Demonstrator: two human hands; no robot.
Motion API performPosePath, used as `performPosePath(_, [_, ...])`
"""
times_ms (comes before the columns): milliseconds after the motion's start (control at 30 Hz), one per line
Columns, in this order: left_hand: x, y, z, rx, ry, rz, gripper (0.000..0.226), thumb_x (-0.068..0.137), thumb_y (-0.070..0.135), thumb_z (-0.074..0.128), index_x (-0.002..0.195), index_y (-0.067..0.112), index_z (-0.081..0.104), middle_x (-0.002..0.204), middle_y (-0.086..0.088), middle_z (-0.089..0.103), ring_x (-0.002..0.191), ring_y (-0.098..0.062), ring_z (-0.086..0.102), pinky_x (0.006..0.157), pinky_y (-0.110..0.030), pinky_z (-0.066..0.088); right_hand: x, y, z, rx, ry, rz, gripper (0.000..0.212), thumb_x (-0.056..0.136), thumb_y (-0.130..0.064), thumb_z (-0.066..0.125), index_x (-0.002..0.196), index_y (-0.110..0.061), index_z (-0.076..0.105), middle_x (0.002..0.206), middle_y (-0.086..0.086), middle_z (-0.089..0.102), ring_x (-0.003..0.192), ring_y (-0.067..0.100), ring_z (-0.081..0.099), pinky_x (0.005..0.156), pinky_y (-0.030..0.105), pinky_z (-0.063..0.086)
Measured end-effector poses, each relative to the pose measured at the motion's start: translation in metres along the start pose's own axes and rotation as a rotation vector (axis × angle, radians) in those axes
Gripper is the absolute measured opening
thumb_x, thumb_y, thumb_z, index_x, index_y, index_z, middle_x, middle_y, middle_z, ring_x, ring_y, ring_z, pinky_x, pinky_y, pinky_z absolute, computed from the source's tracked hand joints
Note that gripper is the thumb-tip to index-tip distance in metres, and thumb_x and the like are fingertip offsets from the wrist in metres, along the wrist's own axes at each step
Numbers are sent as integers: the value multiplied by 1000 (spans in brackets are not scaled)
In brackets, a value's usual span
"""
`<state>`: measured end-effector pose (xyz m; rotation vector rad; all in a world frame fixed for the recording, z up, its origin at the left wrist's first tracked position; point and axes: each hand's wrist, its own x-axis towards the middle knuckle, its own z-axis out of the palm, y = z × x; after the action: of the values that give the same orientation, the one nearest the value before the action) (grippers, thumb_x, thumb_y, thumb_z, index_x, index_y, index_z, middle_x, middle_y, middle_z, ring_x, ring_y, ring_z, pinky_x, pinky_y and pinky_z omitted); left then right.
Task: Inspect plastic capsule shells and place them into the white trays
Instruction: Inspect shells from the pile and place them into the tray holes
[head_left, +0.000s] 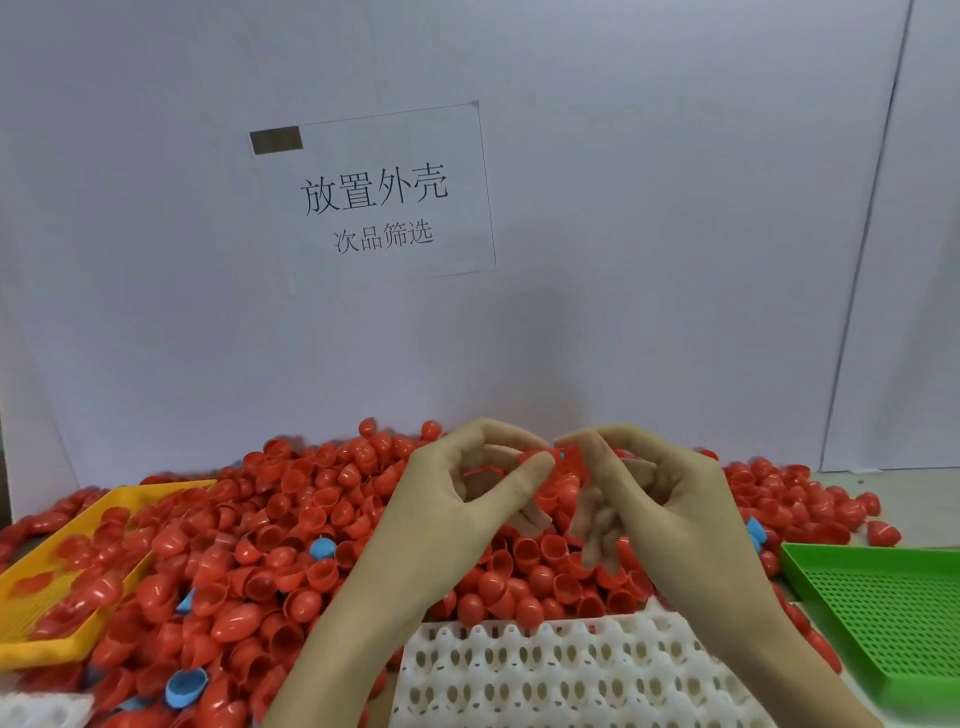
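A big heap of red capsule shells covers the table, with a few blue ones mixed in. My left hand and my right hand are raised together above the heap. Between their fingertips they pinch a red capsule shell. Another red shell shows just below, between the hands; which hand holds it I cannot tell. A white tray with rows of empty sockets lies under my wrists at the front.
A yellow tray holding red shells sits at the left. A green perforated tray sits at the right. The corner of another white tray shows at the bottom left. A white wall with a printed sign stands behind the heap.
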<state>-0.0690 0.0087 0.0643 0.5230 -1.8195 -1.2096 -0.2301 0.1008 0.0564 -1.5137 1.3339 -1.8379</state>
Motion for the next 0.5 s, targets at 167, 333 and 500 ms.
performPosePath(167, [-1,10,-3,-47,-18,-3,26,96,46,62,91,24,75,83,-10,75,66,-26,73,66,-28,60,-2,-11,0,41,-61,21,26,99,-45,56,98,-29,77,59,17,67,40,28,61,40,27,49])
performPosePath(333, [-4,17,-1,-20,-21,13,35,99,52,51,90,24,72,76,-4,73,60,-19,68,63,-27,59,-4,-22,-1,12,-65,1,34,100,-45,52,78,-28,72,61,17,66,41,29,60,40,29,49])
performPosePath(500, [-5,22,-5,61,-53,36,28,93,52,62,85,26,70,78,-7,76,64,-23,73,67,-26,59,-3,-20,2,21,-39,44,30,103,-35,53,91,-22,77,76,14,73,53,33,70,44,32,56])
